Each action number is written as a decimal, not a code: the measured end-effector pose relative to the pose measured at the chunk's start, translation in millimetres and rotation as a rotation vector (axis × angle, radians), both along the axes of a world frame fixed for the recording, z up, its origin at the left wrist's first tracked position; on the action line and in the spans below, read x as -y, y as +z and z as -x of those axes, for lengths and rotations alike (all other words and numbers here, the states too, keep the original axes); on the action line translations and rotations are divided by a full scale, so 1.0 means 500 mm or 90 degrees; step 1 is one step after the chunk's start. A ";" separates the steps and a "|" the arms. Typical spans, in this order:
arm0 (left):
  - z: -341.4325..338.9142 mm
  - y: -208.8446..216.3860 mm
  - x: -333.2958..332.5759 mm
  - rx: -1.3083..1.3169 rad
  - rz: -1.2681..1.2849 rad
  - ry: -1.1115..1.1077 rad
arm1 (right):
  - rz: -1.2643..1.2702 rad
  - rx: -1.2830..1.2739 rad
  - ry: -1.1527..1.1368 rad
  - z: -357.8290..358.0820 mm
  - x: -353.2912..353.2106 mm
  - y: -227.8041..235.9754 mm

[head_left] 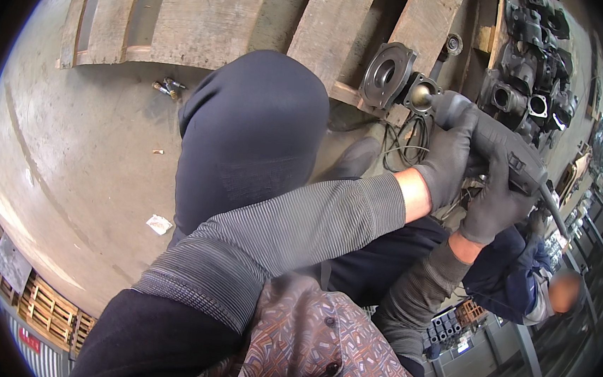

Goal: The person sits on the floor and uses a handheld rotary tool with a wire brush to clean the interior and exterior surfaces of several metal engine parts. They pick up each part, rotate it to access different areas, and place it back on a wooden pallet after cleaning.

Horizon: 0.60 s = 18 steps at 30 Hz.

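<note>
Both my gloved hands are around a black corded power tool (510,152) that looks like a die grinder. My left hand (451,165) wraps its front part, while my right hand (493,207) grips it farther back, close to where the cord leaves. The tool's tip meets the brass-coloured opening of a square-flanged metal casting (419,93). I cannot tell how far inside the tip reaches. Just left of that casting, a larger round metal flange (388,75) stands on edge against the wooden pallet (209,15).
Dark metal castings (530,72) are heaped at the upper right. Black cable (408,144) lies coiled beside my shoe (355,157). On the floor left of my knee are small metal fittings (168,88) and a white scrap (159,224). Another person (510,276) is at the right.
</note>
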State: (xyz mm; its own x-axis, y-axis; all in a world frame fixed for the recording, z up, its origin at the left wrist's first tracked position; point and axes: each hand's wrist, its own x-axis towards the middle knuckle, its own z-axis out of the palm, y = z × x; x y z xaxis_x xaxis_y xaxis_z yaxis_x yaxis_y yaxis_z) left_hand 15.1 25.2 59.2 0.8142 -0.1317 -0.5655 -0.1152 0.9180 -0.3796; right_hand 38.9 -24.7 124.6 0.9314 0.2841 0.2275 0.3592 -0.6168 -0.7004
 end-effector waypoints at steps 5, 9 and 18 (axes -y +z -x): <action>-0.001 0.010 -0.001 0.041 0.049 -0.031 | -0.055 -0.028 0.007 -0.006 0.002 0.011; -0.001 0.004 -0.003 0.012 0.006 -0.005 | -0.059 -0.025 0.022 -0.007 -0.002 0.003; -0.001 -0.026 -0.015 0.020 0.014 0.013 | -0.042 -0.017 0.039 0.000 -0.025 -0.031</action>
State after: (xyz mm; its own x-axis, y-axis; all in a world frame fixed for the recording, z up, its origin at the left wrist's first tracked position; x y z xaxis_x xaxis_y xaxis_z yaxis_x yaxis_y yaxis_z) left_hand 15.5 32.8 46.1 0.8340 -0.1273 -0.5369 -0.1213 0.9070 -0.4034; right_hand 38.7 -12.0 108.9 0.9191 0.3254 0.2222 0.3746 -0.5469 -0.7487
